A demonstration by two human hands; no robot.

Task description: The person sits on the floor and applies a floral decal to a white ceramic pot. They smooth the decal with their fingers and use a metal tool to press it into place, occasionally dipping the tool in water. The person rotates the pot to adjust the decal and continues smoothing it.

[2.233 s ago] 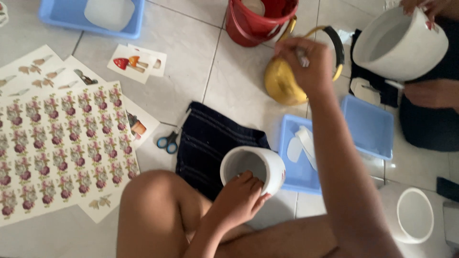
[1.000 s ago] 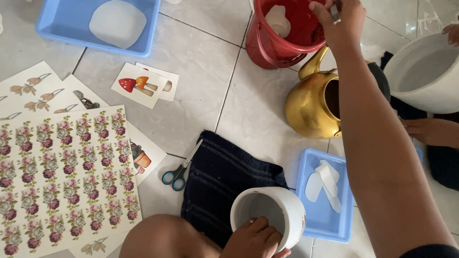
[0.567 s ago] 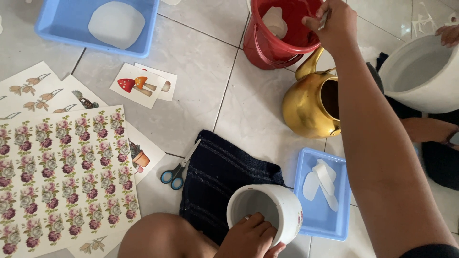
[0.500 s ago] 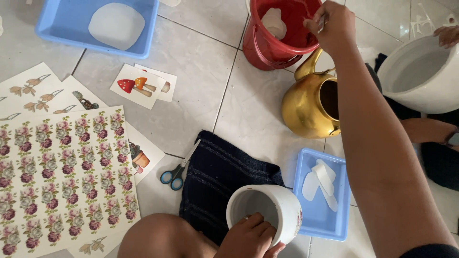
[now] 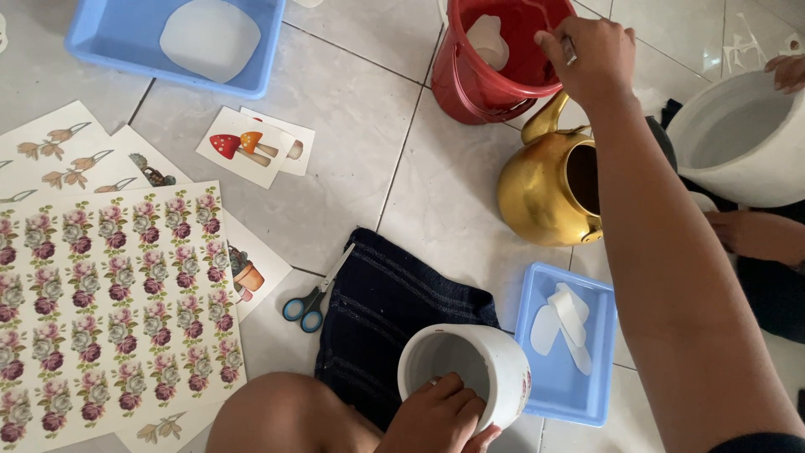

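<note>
Head view, looking straight down at a tiled floor (image 5: 369,168). I see my left hand (image 5: 440,415) at bottom centre, fingers (image 5: 457,394) curled over the near rim of a white ceramic pot (image 5: 470,373), thumb side hidden, so grip is closed on the rim. Pot lies tilted, mouth facing up-left, resting on a dark blue cloth (image 5: 390,315) spread on the floor beside my knee (image 5: 281,415).

My right hand (image 5: 591,54) is extended to the top of the view, over the rim of a red bucket (image 5: 486,80). Fingers are pinched together on something small and thin; can't tell what it is. White pieces lie inside the bucket.

Gold kettle (image 5: 541,189) stands just below the bucket, lid off, partly behind my forearm. Small blue tray (image 5: 566,394) w/ white cut-outs sits right of the pot, touching the cloth edge. Blue-handled scissors (image 5: 314,302) lie just left of the cloth. Floral decal sheets (image 5: 109,310) cover the floor at left; mushroom card (image 5: 243,147) above them. Large blue tray (image 5: 138,46) w/ white oval piece at top left.

Another person's hand (image 5: 788,71) holds a big white pot (image 5: 742,138) at far right.
</note>
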